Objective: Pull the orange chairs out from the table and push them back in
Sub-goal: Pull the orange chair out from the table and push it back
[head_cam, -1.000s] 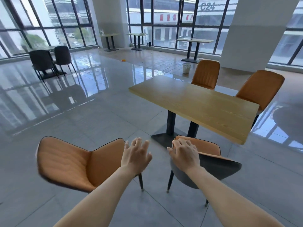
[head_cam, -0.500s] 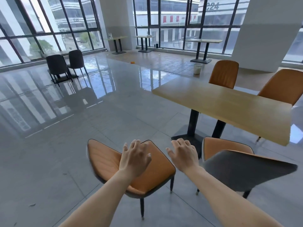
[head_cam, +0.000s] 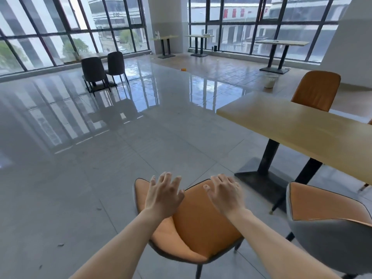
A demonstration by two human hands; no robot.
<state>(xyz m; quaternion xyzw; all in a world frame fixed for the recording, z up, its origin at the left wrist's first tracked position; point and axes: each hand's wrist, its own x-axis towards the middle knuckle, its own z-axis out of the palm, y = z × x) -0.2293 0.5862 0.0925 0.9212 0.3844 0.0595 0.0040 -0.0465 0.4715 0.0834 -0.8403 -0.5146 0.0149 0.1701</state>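
An orange chair (head_cam: 198,224) stands pulled out on the floor directly below me, away from the wooden table (head_cam: 302,129). My left hand (head_cam: 163,195) and my right hand (head_cam: 225,193) hover above it with fingers spread, holding nothing. A second orange chair with a grey back (head_cam: 330,224) sits at the lower right, close to the table's near edge. A third orange chair (head_cam: 317,90) stands at the table's far side. The sliver of a fourth shows at the right frame edge (head_cam: 370,122).
The table rests on black legs and a flat base plate (head_cam: 259,178). Two black chairs (head_cam: 102,71) stand far left by the windows. A white bucket (head_cam: 270,80) and several small tables (head_cam: 280,49) are at the back. A white pillar (head_cam: 354,41) rises at right.
The view has swung left: the pulled-out orange chair now lies centred under my hands and the table has shifted right. Both hands stay spread and empty over it.
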